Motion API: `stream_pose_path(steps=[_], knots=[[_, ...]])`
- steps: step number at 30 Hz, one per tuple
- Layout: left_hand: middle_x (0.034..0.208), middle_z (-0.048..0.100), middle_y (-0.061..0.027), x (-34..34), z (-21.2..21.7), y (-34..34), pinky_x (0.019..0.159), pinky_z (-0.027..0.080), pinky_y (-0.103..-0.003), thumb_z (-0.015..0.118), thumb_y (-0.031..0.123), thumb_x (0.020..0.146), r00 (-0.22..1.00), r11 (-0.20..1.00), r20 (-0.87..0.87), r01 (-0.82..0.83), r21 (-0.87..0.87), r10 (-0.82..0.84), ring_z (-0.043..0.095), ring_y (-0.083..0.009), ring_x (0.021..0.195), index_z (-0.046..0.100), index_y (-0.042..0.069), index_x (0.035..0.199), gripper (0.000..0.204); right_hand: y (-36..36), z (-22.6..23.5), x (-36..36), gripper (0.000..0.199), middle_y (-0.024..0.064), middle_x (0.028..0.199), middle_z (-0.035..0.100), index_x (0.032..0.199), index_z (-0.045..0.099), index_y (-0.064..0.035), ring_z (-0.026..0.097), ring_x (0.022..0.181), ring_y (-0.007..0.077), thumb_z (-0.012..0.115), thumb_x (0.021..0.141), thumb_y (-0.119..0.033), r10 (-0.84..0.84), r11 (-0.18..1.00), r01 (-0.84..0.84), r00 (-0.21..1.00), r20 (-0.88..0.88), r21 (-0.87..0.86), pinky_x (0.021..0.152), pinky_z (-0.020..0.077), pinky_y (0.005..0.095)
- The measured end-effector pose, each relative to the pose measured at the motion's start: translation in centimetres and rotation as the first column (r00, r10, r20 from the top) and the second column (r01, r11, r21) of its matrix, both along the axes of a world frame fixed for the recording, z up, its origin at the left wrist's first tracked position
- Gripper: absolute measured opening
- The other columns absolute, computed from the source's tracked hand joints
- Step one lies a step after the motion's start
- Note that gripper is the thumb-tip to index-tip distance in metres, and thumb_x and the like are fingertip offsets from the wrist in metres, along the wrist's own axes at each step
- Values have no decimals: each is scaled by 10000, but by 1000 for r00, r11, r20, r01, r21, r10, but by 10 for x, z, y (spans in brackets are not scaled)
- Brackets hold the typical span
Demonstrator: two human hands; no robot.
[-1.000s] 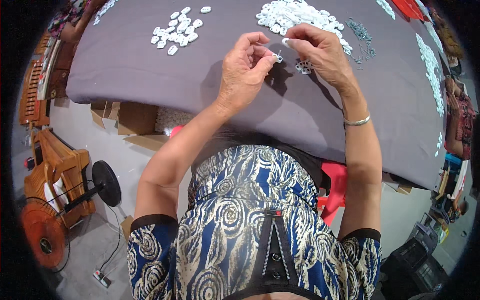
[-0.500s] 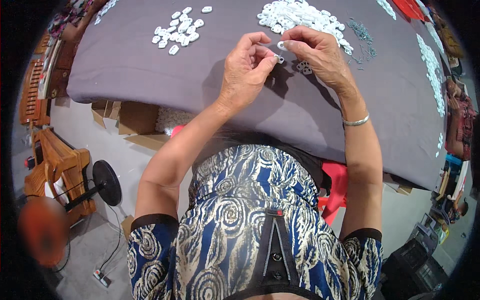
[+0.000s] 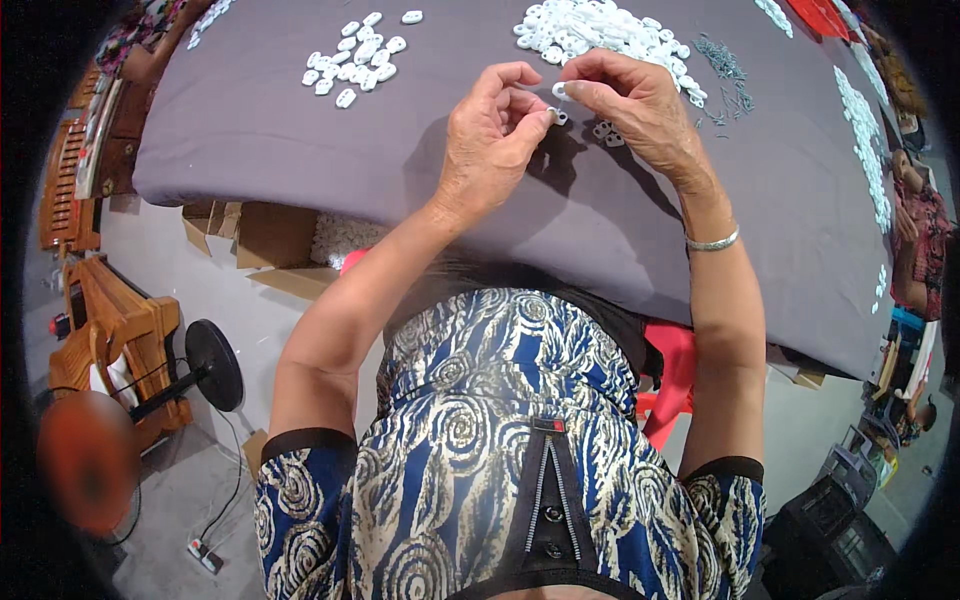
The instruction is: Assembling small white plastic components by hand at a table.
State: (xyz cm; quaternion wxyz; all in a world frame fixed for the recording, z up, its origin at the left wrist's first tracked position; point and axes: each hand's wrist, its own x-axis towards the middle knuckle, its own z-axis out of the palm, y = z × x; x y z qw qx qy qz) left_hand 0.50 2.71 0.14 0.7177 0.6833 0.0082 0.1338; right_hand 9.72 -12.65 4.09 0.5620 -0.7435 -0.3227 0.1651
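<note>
Tabletop [image 3: 300,150] under grey cloth, and above it two hands at close work. The left hand [image 3: 488,135] pinches a small white piece [image 3: 561,118] at its thumb tip, the forefinger arched clear of it. The right hand [image 3: 640,105] pinches a white ring [image 3: 559,91] at its own thumb tip, held just to the far side of the piece. A slight gap seems to part the two (from where I stand, I cannot tell whether anything thin bridges it).

I would call the step in hand lining up one part with the other. As I judge it, the next move calls for a steady left pinch and a small, careful shift of the right, so that the parts meet squarely.

A little cluster [image 3: 607,133] of white parts lies just beside the right hand, on its near left side. Farther off is a big white pile [image 3: 595,35], with grey pins [image 3: 735,75] to its right; a smaller group [image 3: 360,60] of white ovals sits well apart at the left.
</note>
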Motion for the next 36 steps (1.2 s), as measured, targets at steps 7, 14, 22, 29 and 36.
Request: stream_pose_path(steps=[7,14,22,29,36], knots=[[843,556,-10,0,1,0,644,447,-197,607,-1,841,1000,1000,5,11,-25,-10,520,-59,750,481,31,1144,329,0,-5,3,158,-27,735,594,897,659,-18,494,687,42,640,826,-158,-3,1000,2,997,76,10,619,421,210],[840,549,-6,-1,2,0,649,445,-198,608,-1,840,1000,1000,-1,6,0,-6,513,-61,753,481,31,1143,330,1,-4,1,166,-24,738,600,899,659,-21,503,697,45,648,823,-168,-6,1000,4,997,72,18,630,429,216],[835,544,-5,-1,2,0,647,441,-196,603,-5,842,1000,1000,6,9,-9,-9,514,-58,753,477,20,1141,325,2,-5,1,158,-18,722,595,890,651,-19,510,683,49,637,822,-162,19,1000,-19,993,113,-2,625,436,222],[836,547,-10,0,-1,1,631,443,-192,588,-14,850,1000,999,5,-24,-24,24,524,-62,739,467,19,1151,326,6,-8,-3,136,-7,699,584,884,632,-4,516,656,55,631,814,-121,54,998,-55,995,80,19,596,441,217],[790,551,-6,0,1,0,589,434,-187,593,-27,824,998,997,11,-57,-45,58,509,-46,685,484,29,1102,303,7,-11,-2,127,4,703,591,887,629,-2,522,640,63,627,817,-107,61,998,-64,993,104,19,589,452,227]])
